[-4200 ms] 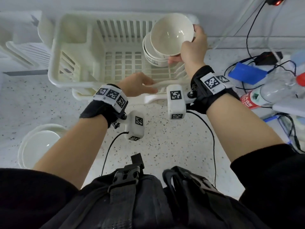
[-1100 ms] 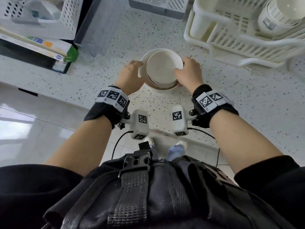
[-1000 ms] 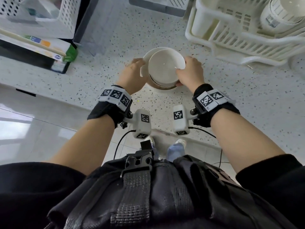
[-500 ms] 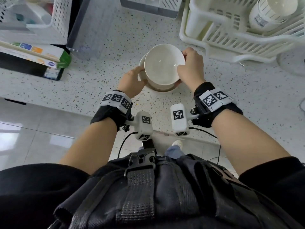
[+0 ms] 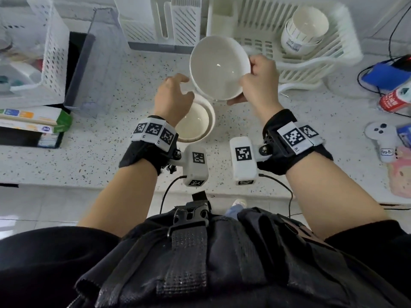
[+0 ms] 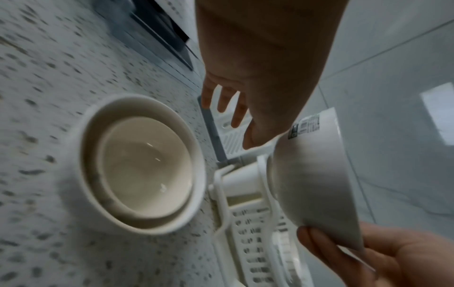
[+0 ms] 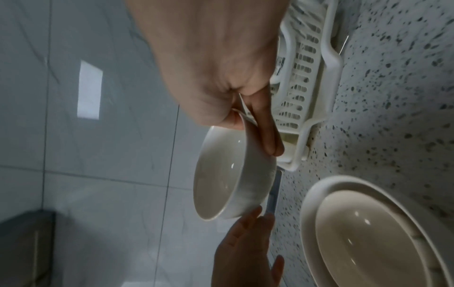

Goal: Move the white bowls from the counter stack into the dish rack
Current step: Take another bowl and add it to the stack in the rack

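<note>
Fingers and thumb of the right hand (image 5: 259, 82) pinch the rim of a white bowl (image 5: 219, 67) — the thumb lies inside the rim, and the fingers run down the outer wall, as the right wrist view shows at the bowl (image 7: 228, 180). That bowl is held in the air, clear of the counter (image 5: 289, 134), tilted so that its mouth faces up and toward the person and its base points toward the dish rack (image 5: 347, 56). A printed label sits on its outer wall near the rim in the left wrist view.

The left hand (image 5: 172, 97) holds nothing. Its fingers are relaxed and slightly spread, with the fingertips (image 6: 237, 118) near the lifted bowl's side; whether they touch it cannot be told. The hand hangs over the stack of bowls (image 5: 195, 121) left on the counter — one bowl nested in a wider one, both upright with their mouths facing up.

The dish rack stands at the back right of the counter, beyond the lifted bowl. In its far right part a set of nested bowls (image 5: 303, 32) lies tipped on its side, mouths facing toward the back and right.

To the left stand a perforated white basket (image 5: 53, 47) and some stacked boxes (image 5: 35, 123); to the right lie a blue object (image 5: 387, 74) with black cables and a white controller (image 5: 380, 138).
</note>
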A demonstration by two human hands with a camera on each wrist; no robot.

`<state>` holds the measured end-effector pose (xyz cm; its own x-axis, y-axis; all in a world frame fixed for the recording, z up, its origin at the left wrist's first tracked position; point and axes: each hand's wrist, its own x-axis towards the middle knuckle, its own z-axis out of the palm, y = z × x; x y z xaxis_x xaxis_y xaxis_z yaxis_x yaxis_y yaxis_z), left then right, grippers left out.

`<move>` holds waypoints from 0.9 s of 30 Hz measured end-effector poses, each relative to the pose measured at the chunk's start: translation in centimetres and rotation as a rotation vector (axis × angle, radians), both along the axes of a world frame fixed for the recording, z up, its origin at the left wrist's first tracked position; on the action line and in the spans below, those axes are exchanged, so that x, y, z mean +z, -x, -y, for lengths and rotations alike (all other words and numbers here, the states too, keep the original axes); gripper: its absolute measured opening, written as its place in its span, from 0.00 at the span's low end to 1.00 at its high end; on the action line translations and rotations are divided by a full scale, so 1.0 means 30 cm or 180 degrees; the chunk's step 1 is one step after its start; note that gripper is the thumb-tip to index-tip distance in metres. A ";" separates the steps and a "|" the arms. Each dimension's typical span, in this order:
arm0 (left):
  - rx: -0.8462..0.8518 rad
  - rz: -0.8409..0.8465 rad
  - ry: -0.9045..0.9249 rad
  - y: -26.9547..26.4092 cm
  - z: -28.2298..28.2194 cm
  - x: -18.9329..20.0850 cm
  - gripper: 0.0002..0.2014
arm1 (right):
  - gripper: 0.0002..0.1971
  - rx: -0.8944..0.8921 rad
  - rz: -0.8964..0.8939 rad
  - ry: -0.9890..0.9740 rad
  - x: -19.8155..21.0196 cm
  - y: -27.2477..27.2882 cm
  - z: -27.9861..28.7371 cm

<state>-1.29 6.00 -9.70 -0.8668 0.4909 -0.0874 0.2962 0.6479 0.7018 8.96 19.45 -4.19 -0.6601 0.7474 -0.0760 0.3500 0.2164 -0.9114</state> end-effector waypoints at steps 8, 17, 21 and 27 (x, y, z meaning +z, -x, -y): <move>-0.0447 -0.0268 -0.0309 -0.072 -0.341 0.076 0.18 | 0.20 -0.0606 -0.0342 0.0237 0.019 -0.123 -0.279; -0.0832 -0.0230 -0.0193 -0.176 -0.756 0.093 0.19 | 0.17 -0.0906 -0.0519 0.0137 -0.005 -0.235 -0.660; -0.0950 -0.0169 0.0049 -0.179 -0.905 0.062 0.21 | 0.18 -0.0997 -0.0549 0.0026 -0.027 -0.230 -0.821; -0.1206 0.0161 0.0484 -0.143 -1.016 0.034 0.25 | 0.20 -0.0997 -0.0606 -0.0040 -0.051 -0.158 -0.995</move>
